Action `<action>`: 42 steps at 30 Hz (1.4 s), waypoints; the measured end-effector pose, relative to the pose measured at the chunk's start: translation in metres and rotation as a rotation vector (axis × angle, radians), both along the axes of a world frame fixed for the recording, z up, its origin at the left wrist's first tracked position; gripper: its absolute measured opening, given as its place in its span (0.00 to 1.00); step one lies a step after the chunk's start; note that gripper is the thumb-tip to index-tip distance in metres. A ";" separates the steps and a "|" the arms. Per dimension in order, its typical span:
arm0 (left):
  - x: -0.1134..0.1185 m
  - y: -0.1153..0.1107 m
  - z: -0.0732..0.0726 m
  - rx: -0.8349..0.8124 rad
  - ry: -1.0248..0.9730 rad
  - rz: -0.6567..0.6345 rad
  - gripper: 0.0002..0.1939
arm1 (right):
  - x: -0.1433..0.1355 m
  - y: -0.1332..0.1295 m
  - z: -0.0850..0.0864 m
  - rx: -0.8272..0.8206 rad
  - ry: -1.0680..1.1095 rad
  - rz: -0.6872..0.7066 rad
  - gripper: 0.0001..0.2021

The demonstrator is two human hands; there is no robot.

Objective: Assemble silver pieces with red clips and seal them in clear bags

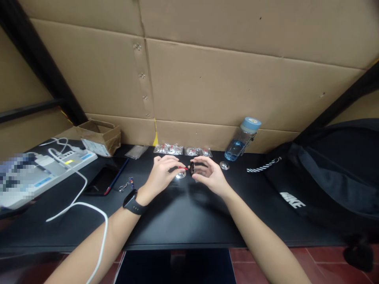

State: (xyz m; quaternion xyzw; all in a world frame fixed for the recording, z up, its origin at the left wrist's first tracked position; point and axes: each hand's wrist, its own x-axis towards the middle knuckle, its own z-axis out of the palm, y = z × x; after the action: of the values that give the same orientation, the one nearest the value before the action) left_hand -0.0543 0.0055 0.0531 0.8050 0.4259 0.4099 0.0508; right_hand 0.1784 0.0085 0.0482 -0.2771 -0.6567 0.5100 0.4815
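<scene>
Above the black table [183,228], we are holding a dark round disc [192,169] near its rim, the right hand's [211,173] thumb and fingers curving apart around it, while our left hand [166,170] is pinching a small red piece [183,168]. We are judging the disc light, stiff and slippery, its edge offering the surest hold.

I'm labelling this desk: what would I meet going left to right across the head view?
Power strip, cardboard box, keychain, left hand, the small red piece it pinches, dark-rimmed round piece, right hand holding that round piece, water bottle, black bag.
</scene>
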 end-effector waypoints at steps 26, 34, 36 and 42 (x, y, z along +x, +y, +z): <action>0.017 -0.017 -0.005 0.274 0.140 0.086 0.05 | -0.011 -0.009 -0.004 -0.111 0.079 0.026 0.28; 0.018 -0.017 -0.007 0.326 0.194 0.108 0.05 | -0.014 -0.009 -0.012 -0.132 0.094 -0.042 0.26; 0.019 -0.017 -0.009 0.325 0.184 0.110 0.05 | -0.015 -0.009 -0.012 -0.124 0.096 -0.057 0.24; 0.023 -0.014 -0.015 0.275 0.150 0.073 0.07 | -0.017 -0.008 -0.015 -0.122 0.069 -0.087 0.20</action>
State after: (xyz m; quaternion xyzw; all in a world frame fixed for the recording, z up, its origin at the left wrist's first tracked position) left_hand -0.0315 -0.0083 0.0378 0.8167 0.3973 0.4047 -0.1068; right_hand 0.1610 0.0006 0.0335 -0.3163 -0.5949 0.5369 0.5078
